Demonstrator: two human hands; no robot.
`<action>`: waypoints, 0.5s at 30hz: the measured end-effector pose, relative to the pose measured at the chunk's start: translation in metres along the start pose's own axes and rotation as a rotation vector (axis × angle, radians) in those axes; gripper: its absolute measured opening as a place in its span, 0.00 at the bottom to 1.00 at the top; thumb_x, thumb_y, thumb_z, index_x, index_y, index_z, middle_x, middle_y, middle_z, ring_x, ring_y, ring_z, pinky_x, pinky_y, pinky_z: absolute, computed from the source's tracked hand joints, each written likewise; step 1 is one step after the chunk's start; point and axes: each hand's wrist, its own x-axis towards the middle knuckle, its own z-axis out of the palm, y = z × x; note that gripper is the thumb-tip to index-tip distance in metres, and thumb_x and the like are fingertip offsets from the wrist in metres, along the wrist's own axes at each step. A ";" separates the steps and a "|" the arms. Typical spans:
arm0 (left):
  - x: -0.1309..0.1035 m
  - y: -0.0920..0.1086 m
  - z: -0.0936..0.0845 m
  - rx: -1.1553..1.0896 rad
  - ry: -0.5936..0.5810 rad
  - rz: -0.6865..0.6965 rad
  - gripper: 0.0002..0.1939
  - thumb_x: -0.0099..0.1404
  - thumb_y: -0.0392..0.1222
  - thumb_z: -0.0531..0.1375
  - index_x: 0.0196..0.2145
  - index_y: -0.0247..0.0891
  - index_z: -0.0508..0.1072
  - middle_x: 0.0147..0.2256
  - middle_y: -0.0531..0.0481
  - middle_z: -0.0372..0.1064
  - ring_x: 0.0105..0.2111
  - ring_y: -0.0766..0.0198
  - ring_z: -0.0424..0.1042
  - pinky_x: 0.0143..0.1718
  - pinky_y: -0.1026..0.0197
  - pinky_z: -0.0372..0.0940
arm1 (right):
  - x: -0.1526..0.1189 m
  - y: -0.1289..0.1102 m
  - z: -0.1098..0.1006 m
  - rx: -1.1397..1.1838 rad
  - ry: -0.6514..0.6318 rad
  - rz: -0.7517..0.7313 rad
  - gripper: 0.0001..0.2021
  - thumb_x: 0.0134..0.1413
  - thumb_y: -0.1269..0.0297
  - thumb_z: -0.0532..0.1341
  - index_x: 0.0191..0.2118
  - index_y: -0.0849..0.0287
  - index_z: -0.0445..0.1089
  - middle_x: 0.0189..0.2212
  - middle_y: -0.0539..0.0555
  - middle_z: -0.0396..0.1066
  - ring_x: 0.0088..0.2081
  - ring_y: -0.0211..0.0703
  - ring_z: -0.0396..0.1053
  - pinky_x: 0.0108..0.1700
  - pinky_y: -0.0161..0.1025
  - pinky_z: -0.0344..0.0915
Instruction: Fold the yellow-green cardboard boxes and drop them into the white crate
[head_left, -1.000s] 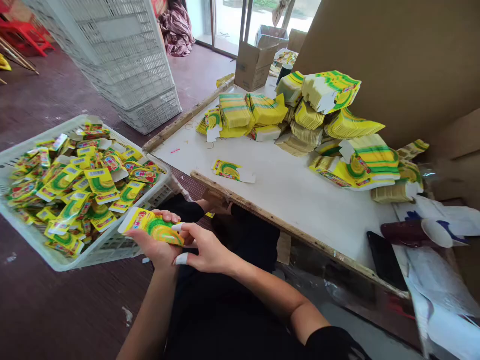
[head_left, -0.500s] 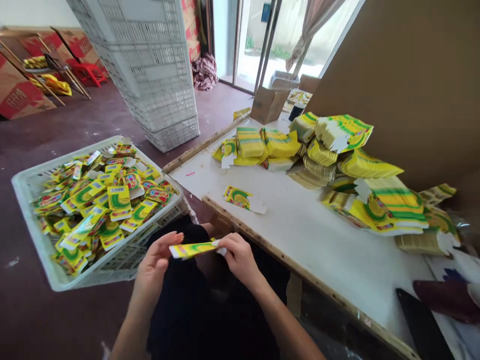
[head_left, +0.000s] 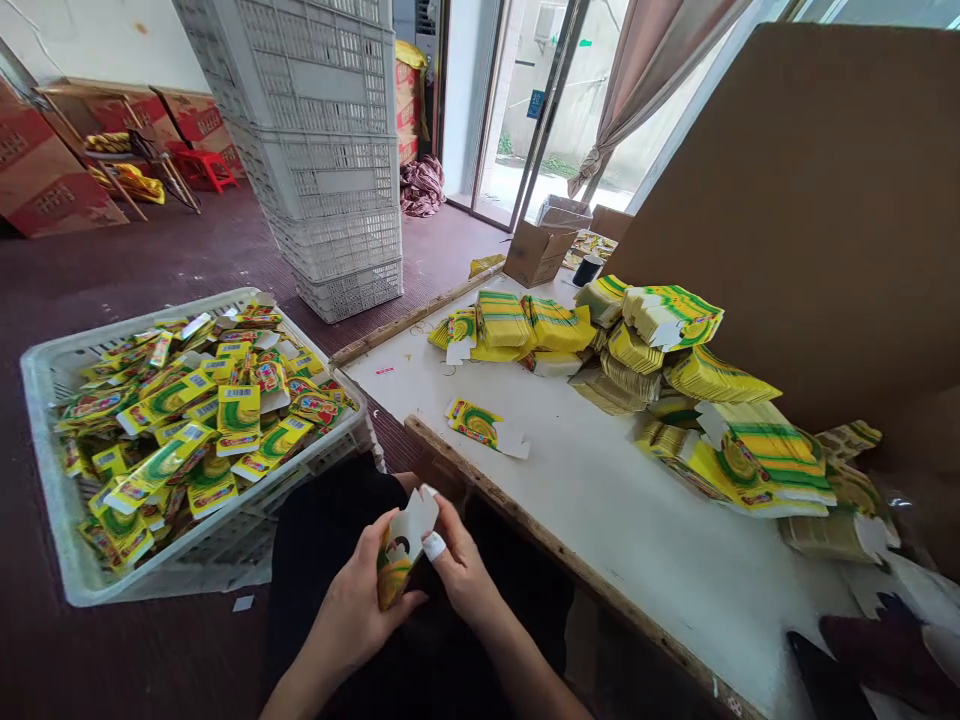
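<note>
head view: since half a second ago, the small yellow-and-green carton (head_left: 394, 582) has gone from lying nearly level between both hands to standing tilted with its white flaps (head_left: 417, 520) spread at the top and its inside showing. it is at the lower centre of the frame, above the person's dark-clothed lap. the left hand (head_left: 356, 602) has its fingers wrapped round the carton, grasping it from the left. the right hand (head_left: 466, 570), with white coverings on fingertips, touches the flaps from the right; whether it pinches them, i cannot tell.

at left, a white plastic crate (head_left: 43, 470) is heaped with similar cartons (head_left: 238, 412). a flat carton blank (head_left: 475, 424) lies near the front edge of the white bench (head_left: 600, 520), and bundled blanks (head_left: 772, 450) are piled across its right side.
</note>
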 end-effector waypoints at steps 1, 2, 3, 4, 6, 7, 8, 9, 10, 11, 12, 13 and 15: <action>-0.003 -0.002 0.002 0.004 0.005 0.006 0.35 0.51 0.42 0.63 0.57 0.42 0.59 0.49 0.43 0.71 0.45 0.52 0.75 0.44 0.51 0.71 | 0.001 -0.002 0.002 0.046 -0.049 0.034 0.21 0.60 0.59 0.51 0.58 0.55 0.60 0.50 0.56 0.70 0.51 0.47 0.68 0.53 0.44 0.66; -0.005 -0.005 0.004 0.011 0.013 0.010 0.36 0.52 0.43 0.63 0.58 0.42 0.58 0.50 0.43 0.70 0.45 0.52 0.75 0.45 0.51 0.71 | 0.001 -0.004 0.004 0.065 -0.071 0.059 0.20 0.59 0.60 0.51 0.56 0.55 0.63 0.46 0.55 0.72 0.47 0.46 0.70 0.50 0.43 0.67; -0.007 -0.007 0.005 0.018 0.025 0.013 0.36 0.53 0.43 0.63 0.58 0.43 0.57 0.50 0.43 0.70 0.45 0.52 0.75 0.44 0.51 0.71 | 0.002 -0.005 0.006 0.065 -0.067 0.076 0.19 0.58 0.61 0.51 0.54 0.55 0.65 0.43 0.54 0.73 0.44 0.45 0.70 0.48 0.42 0.67; -0.009 -0.008 0.006 0.023 0.036 0.013 0.36 0.53 0.44 0.63 0.58 0.43 0.56 0.50 0.43 0.70 0.44 0.53 0.75 0.43 0.51 0.71 | 0.003 -0.005 0.009 0.060 -0.042 0.088 0.18 0.57 0.62 0.52 0.52 0.55 0.67 0.40 0.53 0.73 0.41 0.45 0.70 0.46 0.42 0.68; -0.011 -0.009 0.008 0.022 0.047 0.018 0.33 0.55 0.44 0.62 0.57 0.43 0.57 0.47 0.44 0.71 0.41 0.54 0.76 0.41 0.52 0.72 | 0.003 -0.003 0.014 0.063 0.033 0.111 0.16 0.54 0.62 0.54 0.47 0.56 0.70 0.37 0.53 0.74 0.38 0.45 0.70 0.45 0.42 0.68; -0.012 -0.008 0.009 0.015 0.048 0.028 0.31 0.55 0.44 0.61 0.56 0.43 0.58 0.47 0.45 0.72 0.41 0.55 0.76 0.41 0.53 0.72 | 0.003 0.000 0.017 0.075 0.070 0.123 0.15 0.53 0.62 0.55 0.45 0.56 0.71 0.36 0.53 0.74 0.38 0.45 0.70 0.45 0.43 0.68; -0.012 -0.007 0.010 0.004 0.045 0.044 0.29 0.56 0.43 0.60 0.55 0.43 0.58 0.46 0.45 0.72 0.40 0.55 0.76 0.41 0.53 0.72 | 0.003 0.003 0.020 0.093 0.102 0.133 0.14 0.52 0.61 0.56 0.44 0.56 0.71 0.37 0.53 0.74 0.38 0.46 0.71 0.45 0.44 0.68; -0.012 -0.005 0.011 -0.008 0.040 0.062 0.28 0.56 0.42 0.59 0.54 0.44 0.59 0.46 0.45 0.72 0.41 0.56 0.76 0.41 0.54 0.72 | 0.003 0.006 0.023 0.114 0.125 0.141 0.14 0.52 0.60 0.57 0.44 0.56 0.72 0.37 0.53 0.74 0.39 0.47 0.71 0.46 0.45 0.68; -0.012 -0.003 0.012 -0.020 0.032 0.079 0.27 0.56 0.41 0.59 0.54 0.44 0.59 0.47 0.45 0.72 0.42 0.56 0.76 0.42 0.54 0.71 | 0.002 0.009 0.025 0.136 0.133 0.146 0.14 0.52 0.58 0.58 0.43 0.55 0.72 0.38 0.54 0.74 0.39 0.47 0.71 0.45 0.45 0.68; -0.012 -0.001 0.013 -0.029 0.024 0.088 0.27 0.55 0.41 0.59 0.53 0.43 0.59 0.48 0.45 0.71 0.43 0.56 0.75 0.43 0.54 0.71 | 0.002 0.012 0.026 0.157 0.128 0.148 0.15 0.51 0.57 0.59 0.44 0.55 0.72 0.38 0.54 0.74 0.39 0.47 0.72 0.45 0.45 0.69; -0.012 0.001 0.014 -0.035 0.012 0.083 0.27 0.55 0.41 0.60 0.53 0.43 0.59 0.48 0.44 0.71 0.43 0.56 0.75 0.43 0.53 0.71 | 0.001 0.013 0.026 0.175 0.114 0.144 0.16 0.51 0.55 0.60 0.44 0.55 0.71 0.38 0.54 0.75 0.38 0.47 0.72 0.43 0.44 0.69; -0.012 0.002 0.013 -0.037 -0.002 0.066 0.28 0.54 0.42 0.60 0.53 0.42 0.60 0.48 0.44 0.71 0.43 0.56 0.75 0.43 0.53 0.71 | 0.001 0.013 0.023 0.185 0.099 0.134 0.17 0.50 0.54 0.61 0.45 0.54 0.70 0.37 0.53 0.75 0.38 0.46 0.73 0.42 0.43 0.70; -0.011 0.005 0.009 -0.030 -0.014 0.010 0.28 0.54 0.45 0.61 0.52 0.41 0.60 0.44 0.45 0.72 0.39 0.56 0.76 0.41 0.53 0.71 | -0.001 0.010 0.007 0.134 0.125 0.098 0.19 0.48 0.53 0.62 0.45 0.54 0.69 0.37 0.53 0.75 0.36 0.45 0.73 0.40 0.42 0.70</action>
